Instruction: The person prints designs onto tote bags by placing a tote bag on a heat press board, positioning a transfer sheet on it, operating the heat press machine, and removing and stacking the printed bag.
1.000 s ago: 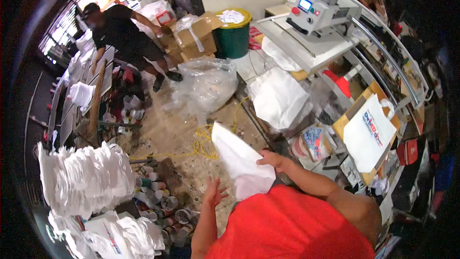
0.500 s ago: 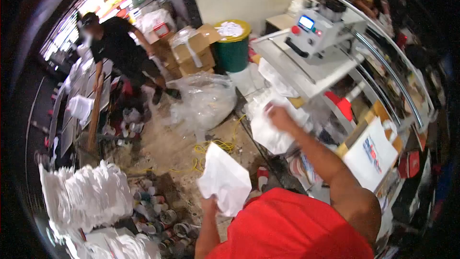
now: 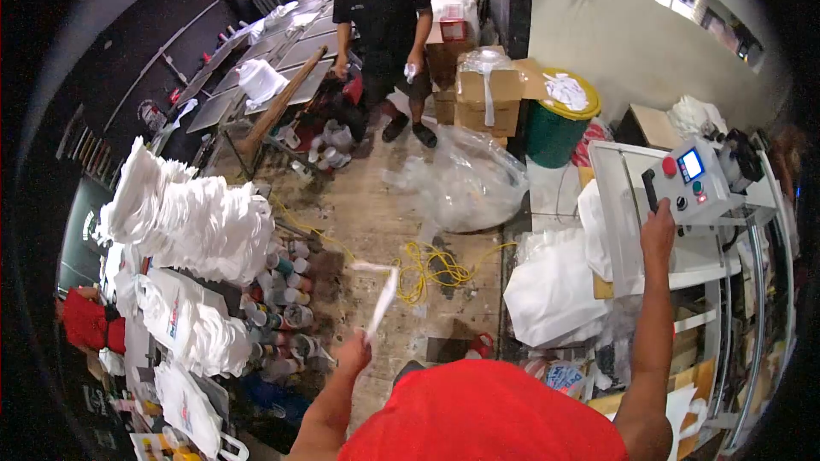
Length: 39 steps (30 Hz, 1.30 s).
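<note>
My left hand point(image 3: 352, 352) is closed on a thin white fabric piece point(image 3: 383, 300), which shows almost edge-on above the floor. My right hand point(image 3: 658, 226) is closed around the black handle point(image 3: 650, 191) of a heat press point(image 3: 707, 177). That machine has a lit screen, a red knob and a flat grey bed point(image 3: 617, 172). Just left of the press lies a pile of white fabric pieces point(image 3: 553, 297). The underside of my right hand's grip is partly hidden.
A co-worker in black point(image 3: 381, 21) stands across the room. Stacks of white bags point(image 3: 192, 222) rise at left beside paint pots point(image 3: 290, 290). On the floor are a yellow cord point(image 3: 418, 273) and a clear plastic bag point(image 3: 474, 183). A green drum point(image 3: 547, 141) stands by boxes point(image 3: 487, 98).
My right hand has moved from the white pile up to the press handle. The fabric in my left hand has turned edge-on. My view has swung left, and the co-worker now stands more upright.
</note>
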Each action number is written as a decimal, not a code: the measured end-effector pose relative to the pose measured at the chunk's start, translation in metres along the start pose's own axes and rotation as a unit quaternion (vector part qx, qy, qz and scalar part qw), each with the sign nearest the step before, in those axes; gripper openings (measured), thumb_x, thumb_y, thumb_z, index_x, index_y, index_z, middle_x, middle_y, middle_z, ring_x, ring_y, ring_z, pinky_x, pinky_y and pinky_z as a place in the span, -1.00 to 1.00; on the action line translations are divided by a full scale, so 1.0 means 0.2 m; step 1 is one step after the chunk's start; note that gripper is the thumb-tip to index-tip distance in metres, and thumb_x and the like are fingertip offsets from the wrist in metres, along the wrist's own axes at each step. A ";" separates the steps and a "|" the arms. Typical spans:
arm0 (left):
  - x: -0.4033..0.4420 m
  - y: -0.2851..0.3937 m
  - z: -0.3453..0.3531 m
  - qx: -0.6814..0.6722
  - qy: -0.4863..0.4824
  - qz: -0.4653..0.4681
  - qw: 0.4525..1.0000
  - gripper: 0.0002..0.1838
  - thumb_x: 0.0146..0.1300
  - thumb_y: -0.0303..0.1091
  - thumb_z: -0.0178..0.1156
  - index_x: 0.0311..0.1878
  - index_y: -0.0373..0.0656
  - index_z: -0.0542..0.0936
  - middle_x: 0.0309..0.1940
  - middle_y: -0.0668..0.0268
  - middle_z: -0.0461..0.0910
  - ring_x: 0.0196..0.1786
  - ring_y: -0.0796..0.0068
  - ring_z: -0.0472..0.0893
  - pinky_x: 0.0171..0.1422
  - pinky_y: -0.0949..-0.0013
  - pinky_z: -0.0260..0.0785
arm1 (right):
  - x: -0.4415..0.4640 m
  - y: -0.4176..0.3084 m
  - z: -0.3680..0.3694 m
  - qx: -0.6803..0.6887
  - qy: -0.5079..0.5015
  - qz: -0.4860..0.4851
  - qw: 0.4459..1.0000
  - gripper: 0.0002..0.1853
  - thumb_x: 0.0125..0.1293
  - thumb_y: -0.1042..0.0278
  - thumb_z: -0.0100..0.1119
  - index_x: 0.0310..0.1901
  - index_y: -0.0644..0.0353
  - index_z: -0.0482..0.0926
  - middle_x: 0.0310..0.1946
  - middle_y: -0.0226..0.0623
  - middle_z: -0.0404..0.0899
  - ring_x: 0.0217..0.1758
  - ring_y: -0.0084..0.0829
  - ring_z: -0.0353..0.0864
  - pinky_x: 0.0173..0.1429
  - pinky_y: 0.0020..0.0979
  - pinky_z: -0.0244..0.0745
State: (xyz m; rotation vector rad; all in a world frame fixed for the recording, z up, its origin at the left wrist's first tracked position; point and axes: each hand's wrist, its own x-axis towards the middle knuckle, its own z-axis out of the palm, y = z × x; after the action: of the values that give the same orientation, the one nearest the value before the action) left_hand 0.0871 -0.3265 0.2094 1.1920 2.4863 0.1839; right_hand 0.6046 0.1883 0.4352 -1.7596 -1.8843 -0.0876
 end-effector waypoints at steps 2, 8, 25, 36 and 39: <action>-0.01 -0.06 0.12 -0.004 -0.125 0.026 0.992 -0.72 0.26 -0.28 0.06 0.01 -0.15 0.48 -0.26 -0.10 0.63 -0.18 -0.22 0.62 -0.09 -0.14 0.46 | 0.00 -0.03 -0.01 0.008 0.009 0.006 1.000 -0.69 0.30 0.53 0.11 0.04 0.31 0.29 -0.19 0.16 0.55 -0.07 0.16 0.57 -0.01 0.05 0.46; -0.07 -0.09 0.50 -0.089 -0.354 0.122 0.923 -0.48 0.22 -0.02 0.18 0.12 -0.19 0.58 0.00 -0.10 0.62 0.12 -0.06 0.59 0.16 0.01 0.42 | 0.02 0.07 0.06 0.055 0.024 0.010 0.998 -0.72 0.28 0.52 0.11 -0.01 0.33 0.34 -0.14 0.24 0.52 0.01 0.23 0.51 0.08 0.09 0.40; 0.24 0.22 -0.26 -0.176 -0.272 0.291 0.900 -0.58 0.33 -0.22 0.14 0.20 -0.18 0.51 -0.13 -0.05 0.68 -0.04 0.02 0.66 0.02 0.15 0.47 | -2.35 -0.60 0.38 0.332 -0.276 0.261 0.864 -0.61 0.20 0.05 0.36 -0.06 0.14 0.63 -0.38 -0.33 0.62 -0.30 -0.40 0.57 -0.18 -0.30 0.50; -0.04 0.45 -0.34 -0.245 -0.136 0.320 0.905 -0.44 0.34 0.08 0.14 -0.08 -0.37 0.61 -0.36 -0.04 0.68 -0.27 0.01 0.67 -0.14 0.08 0.46 | -2.69 -1.05 -0.47 0.543 -0.212 0.327 0.744 -0.42 0.32 0.03 0.26 0.19 0.33 0.48 -0.01 -0.03 0.64 0.08 -0.17 0.62 0.20 -0.15 0.51; -0.19 0.58 -0.06 -0.213 -0.088 0.340 0.912 -0.44 0.40 0.06 0.01 -0.18 -0.39 0.63 -0.30 -0.28 0.59 -0.13 -0.28 0.60 -0.11 -0.07 0.41 | -2.73 -1.30 -0.70 -0.070 0.029 -0.017 0.997 -0.41 0.22 -0.05 0.35 0.06 0.34 0.58 -0.11 -0.13 0.69 -0.12 -0.21 0.67 0.04 -0.31 0.54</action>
State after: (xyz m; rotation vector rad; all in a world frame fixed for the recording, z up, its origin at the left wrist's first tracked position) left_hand 0.1880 -0.2815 0.2619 1.7178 1.6599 0.7217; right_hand 0.4019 -0.3974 0.4009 -1.7967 -1.9069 -0.2854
